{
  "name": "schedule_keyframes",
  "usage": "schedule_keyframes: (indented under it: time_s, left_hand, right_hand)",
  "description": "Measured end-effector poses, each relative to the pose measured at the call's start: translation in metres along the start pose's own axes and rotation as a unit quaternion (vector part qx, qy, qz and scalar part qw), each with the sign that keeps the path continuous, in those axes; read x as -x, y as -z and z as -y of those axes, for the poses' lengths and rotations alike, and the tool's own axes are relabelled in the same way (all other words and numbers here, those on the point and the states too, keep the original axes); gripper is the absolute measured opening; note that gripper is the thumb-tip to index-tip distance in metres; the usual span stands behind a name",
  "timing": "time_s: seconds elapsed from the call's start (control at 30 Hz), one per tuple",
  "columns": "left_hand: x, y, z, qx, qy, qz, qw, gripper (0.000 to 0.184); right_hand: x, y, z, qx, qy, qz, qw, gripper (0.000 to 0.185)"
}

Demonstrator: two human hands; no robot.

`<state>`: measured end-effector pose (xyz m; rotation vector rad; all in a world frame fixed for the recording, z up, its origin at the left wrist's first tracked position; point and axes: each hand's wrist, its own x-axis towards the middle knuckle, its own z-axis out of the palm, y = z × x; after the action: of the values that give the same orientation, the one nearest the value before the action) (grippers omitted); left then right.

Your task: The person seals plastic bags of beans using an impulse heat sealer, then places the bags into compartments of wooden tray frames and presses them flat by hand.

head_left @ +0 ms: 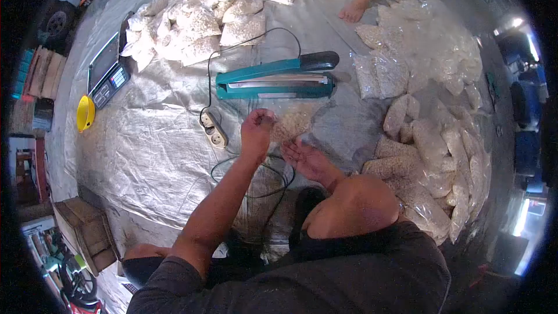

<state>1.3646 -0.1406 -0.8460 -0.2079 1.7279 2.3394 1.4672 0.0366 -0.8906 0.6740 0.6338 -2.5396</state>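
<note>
A clear plastic bag (292,124) of pale pieces is held between my hands, just below a teal heat sealer (273,88). My left hand (257,131) has its fingers closed on the bag's left side. Palm up, my right hand (304,159) lies under the bag's lower edge with its fingers apart, touching or supporting it. The sealer's black-handled arm (318,61) is raised a little above its base. A power strip (213,130) with a plug and dark cable lies left of my left hand.
Filled bags (200,20) are piled at the upper left, and more bags (430,151) at the right. A scale (108,72) and a yellow bowl (85,113) stand at the left. Another person's hand (352,10) rests near the top. Cables loop below my hands.
</note>
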Motion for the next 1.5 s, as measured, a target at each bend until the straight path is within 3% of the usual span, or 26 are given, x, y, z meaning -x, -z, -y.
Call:
schedule_keyframes:
  time_s: [0.13, 0.23, 0.3, 0.33, 0.43, 0.47, 0.57, 0.67, 0.77, 0.83, 0.87, 0.9, 0.97, 1.07, 1.17, 1.2, 1.3, 1.37, 1.5]
  left_hand:
    - [0.05, -0.037, -0.06, -0.016, 0.031, 0.064, 0.997, 0.011]
    - [0.068, -0.043, -0.08, 0.117, 0.077, 0.119, 0.983, 0.014]
    - [0.064, -0.018, -0.072, 0.194, 0.055, 0.23, 0.952, 0.025]
    - [0.059, -0.003, -0.063, 0.232, 0.043, 0.284, 0.929, 0.031]
    - [0.028, 0.026, -0.006, 0.319, 0.187, 0.28, 0.886, 0.063]
    - [0.031, 0.021, -0.006, 0.345, 0.262, 0.241, 0.868, 0.079]
    - [0.026, 0.019, 0.046, 0.362, 0.301, 0.292, 0.832, 0.073]
    - [0.025, -0.002, 0.043, 0.288, 0.257, 0.32, 0.865, 0.068]
    - [0.016, -0.014, 0.007, 0.099, 0.172, 0.282, 0.939, 0.052]
    - [0.011, -0.016, -0.004, 0.007, 0.114, 0.289, 0.95, 0.056]
    - [0.012, -0.018, -0.005, -0.04, 0.086, 0.293, 0.951, 0.058]
    - [0.016, -0.022, -0.001, -0.148, 0.052, 0.232, 0.96, 0.06]
    - [0.024, -0.038, 0.013, -0.352, -0.019, 0.095, 0.931, 0.062]
    - [0.039, -0.072, 0.033, -0.395, -0.237, 0.129, 0.878, 0.072]
    - [0.053, -0.098, 0.039, -0.461, -0.38, 0.173, 0.783, 0.079]
    - [0.044, -0.102, 0.062, -0.509, -0.399, 0.167, 0.744, 0.08]
    - [0.024, -0.097, 0.093, -0.559, -0.275, 0.215, 0.753, 0.076]
    - [0.027, -0.103, 0.089, -0.531, -0.3, 0.178, 0.772, 0.075]
    - [0.018, -0.101, 0.107, -0.562, -0.272, 0.192, 0.757, 0.077]
  right_hand:
    - [0.005, 0.013, 0.007, -0.002, 0.035, 0.138, 0.99, 0.046]
    - [0.027, -0.015, 0.035, 0.036, 0.064, 0.204, 0.976, 0.065]
    - [0.035, -0.021, 0.055, 0.036, 0.088, 0.262, 0.96, 0.081]
    - [0.062, -0.07, 0.066, 0.027, 0.104, 0.246, 0.963, 0.074]
    - [0.072, -0.052, 0.09, 0.166, 0.096, 0.069, 0.979, 0.072]
    - [0.075, -0.062, 0.095, 0.256, 0.107, -0.019, 0.96, 0.066]
    - [0.073, -0.089, 0.101, 0.534, 0.127, -0.098, 0.83, 0.051]
    - [0.08, -0.081, 0.101, 0.56, 0.108, -0.136, 0.81, 0.04]
    - [0.096, -0.073, 0.109, 0.558, 0.166, -0.15, 0.799, 0.044]
    - [0.099, -0.057, 0.117, 0.691, 0.211, -0.142, 0.676, 0.039]
    - [0.096, -0.04, 0.119, 0.707, 0.198, -0.166, 0.658, 0.038]
    - [0.092, -0.023, 0.12, 0.722, 0.184, -0.19, 0.639, 0.037]
    - [0.072, 0.027, 0.126, 0.662, 0.086, -0.291, 0.686, 0.039]
    - [0.069, 0.067, 0.128, 0.671, 0.152, -0.336, 0.644, 0.04]
    - [0.054, 0.105, 0.147, 0.598, 0.152, -0.272, 0.738, 0.04]
    - [0.049, 0.118, 0.148, 0.598, 0.185, -0.288, 0.725, 0.039]
    - [0.037, 0.111, 0.13, 0.608, 0.232, -0.31, 0.693, 0.038]
    - [0.053, 0.037, 0.118, 0.64, 0.188, -0.299, 0.682, 0.038]
    - [0.039, 0.133, 0.117, 0.636, 0.238, -0.323, 0.659, 0.038]
